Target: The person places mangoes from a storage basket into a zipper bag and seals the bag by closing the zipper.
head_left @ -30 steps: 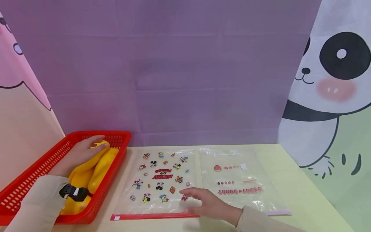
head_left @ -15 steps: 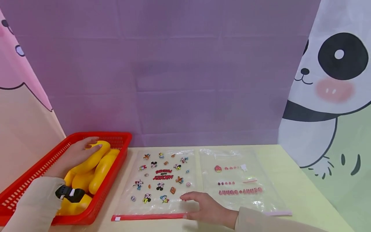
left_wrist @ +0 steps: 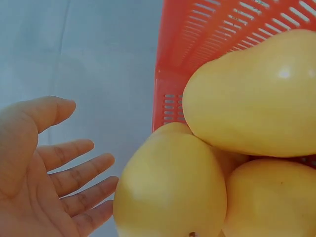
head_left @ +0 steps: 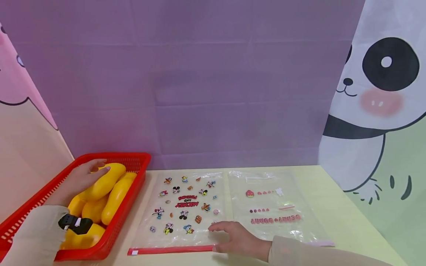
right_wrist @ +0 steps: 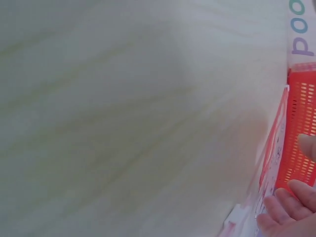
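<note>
Several large, smooth yellow fruits, which look like mangoes (head_left: pixel 106 181), lie piled in a red plastic basket (head_left: pixel 144 166) at the left. My left hand (head_left: pixel 78 181) is over the basket's left side, beside the topmost fruit. Its fingers are spread and relaxed in the left wrist view, with the fingertips (left_wrist: pixel 111 185) next to a fruit (left_wrist: pixel 170 185); whether they touch cannot be told. At the front, my right hand (head_left: pixel 237 238) hovers over or rests on a clear zip bag (head_left: pixel 179 239) with a red slider strip, fingers loosely bent around nothing.
A second clear zip bag (head_left: pixel 266 181) with pink print lies flat to the right of the first. Both are on a pale yellow table (head_left: pixel 346 221). A purple cloth (head_left: pixel 206 92) hangs behind, and a panda-printed sheet (head_left: pixel 359 155) stands at the right.
My left hand has drawn back leftward, away from the top fruit, so more of that fruit shows. The right hand has barely shifted, and the bags lie as before.
</note>
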### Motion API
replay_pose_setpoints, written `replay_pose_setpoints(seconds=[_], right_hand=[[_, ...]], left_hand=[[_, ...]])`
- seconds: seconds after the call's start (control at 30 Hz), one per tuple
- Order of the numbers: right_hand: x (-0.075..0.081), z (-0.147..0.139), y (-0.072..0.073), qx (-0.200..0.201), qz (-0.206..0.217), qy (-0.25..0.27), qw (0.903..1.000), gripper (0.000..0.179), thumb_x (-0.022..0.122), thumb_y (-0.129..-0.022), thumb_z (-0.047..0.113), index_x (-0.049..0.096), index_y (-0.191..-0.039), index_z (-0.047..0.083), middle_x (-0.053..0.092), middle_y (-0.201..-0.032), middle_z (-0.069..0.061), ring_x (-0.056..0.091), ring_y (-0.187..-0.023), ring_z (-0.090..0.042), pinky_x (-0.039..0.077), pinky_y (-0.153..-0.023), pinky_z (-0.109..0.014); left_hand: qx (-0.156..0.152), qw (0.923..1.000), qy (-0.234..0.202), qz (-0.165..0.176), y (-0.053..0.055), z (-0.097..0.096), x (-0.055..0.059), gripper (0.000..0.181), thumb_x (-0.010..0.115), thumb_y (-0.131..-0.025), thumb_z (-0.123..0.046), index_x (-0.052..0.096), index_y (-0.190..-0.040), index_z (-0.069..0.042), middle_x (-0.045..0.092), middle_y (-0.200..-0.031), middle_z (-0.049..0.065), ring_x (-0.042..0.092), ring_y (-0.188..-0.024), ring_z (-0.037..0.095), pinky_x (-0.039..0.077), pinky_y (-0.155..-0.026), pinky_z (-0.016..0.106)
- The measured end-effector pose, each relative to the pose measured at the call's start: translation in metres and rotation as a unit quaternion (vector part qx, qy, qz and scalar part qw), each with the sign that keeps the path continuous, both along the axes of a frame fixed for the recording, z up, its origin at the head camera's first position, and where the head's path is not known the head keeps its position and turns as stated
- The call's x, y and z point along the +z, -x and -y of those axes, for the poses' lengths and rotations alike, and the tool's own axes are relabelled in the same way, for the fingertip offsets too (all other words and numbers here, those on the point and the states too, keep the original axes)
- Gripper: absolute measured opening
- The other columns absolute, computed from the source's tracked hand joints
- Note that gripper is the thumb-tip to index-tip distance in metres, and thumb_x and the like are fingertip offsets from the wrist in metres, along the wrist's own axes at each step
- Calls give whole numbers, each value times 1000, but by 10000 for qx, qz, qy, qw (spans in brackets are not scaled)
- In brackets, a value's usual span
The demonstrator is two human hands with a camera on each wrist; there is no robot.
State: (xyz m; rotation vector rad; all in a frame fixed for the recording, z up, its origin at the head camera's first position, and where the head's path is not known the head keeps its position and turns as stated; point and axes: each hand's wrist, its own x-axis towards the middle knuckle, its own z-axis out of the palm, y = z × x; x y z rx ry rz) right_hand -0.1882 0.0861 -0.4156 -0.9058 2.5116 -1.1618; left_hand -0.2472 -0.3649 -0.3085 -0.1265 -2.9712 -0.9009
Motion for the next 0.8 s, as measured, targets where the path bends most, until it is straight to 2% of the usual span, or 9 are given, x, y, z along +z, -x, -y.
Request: replay_pose_setpoints(seconds=[0.33, 0.63, 0.73, 0.8], right_hand=[[-4, 0, -2, -213, 145, 121, 9996, 40, 76, -77, 15, 65, -114, 8, 65, -120, -3, 56, -113, -14, 44, -100, -32], [-3, 0, -4, -259, 432, -146, 9986, 44, 76, -79, 17, 63, -120, 12, 60, -127, 1, 52, -121, -19, 42, -104, -39], [-4, 0, -4, -257, 644, -69, 9976, 43, 75, -79, 16, 62, -121, 12, 60, -128, 1, 51, -122, -19, 42, -103, -40], [-4, 1, -4, -268, 867, 40, 9959, 43, 75, -79, 15, 63, -121, 13, 59, -128, 1, 51, -121, -20, 44, -102, -40]], left_hand=[[233, 9996, 121, 113, 1, 9, 0, 77, 40, -96, -51, 24, -142, 10, 32, -138, 37, 38, -116, 53, 42, -89, 65], [369, 9988, 314, -39, 10, 16, -7, 81, 49, -93, -49, 26, -139, 13, 33, -135, 39, 40, -112, 53, 47, -87, 60], [368, 9988, 308, -59, 13, 20, -10, 82, 52, -92, -49, 26, -138, 13, 36, -132, 38, 44, -107, 50, 52, -83, 54], [377, 9990, 213, 62, 12, 25, -11, 84, 52, -91, -50, 24, -139, 13, 36, -130, 38, 47, -103, 48, 54, -79, 51]])
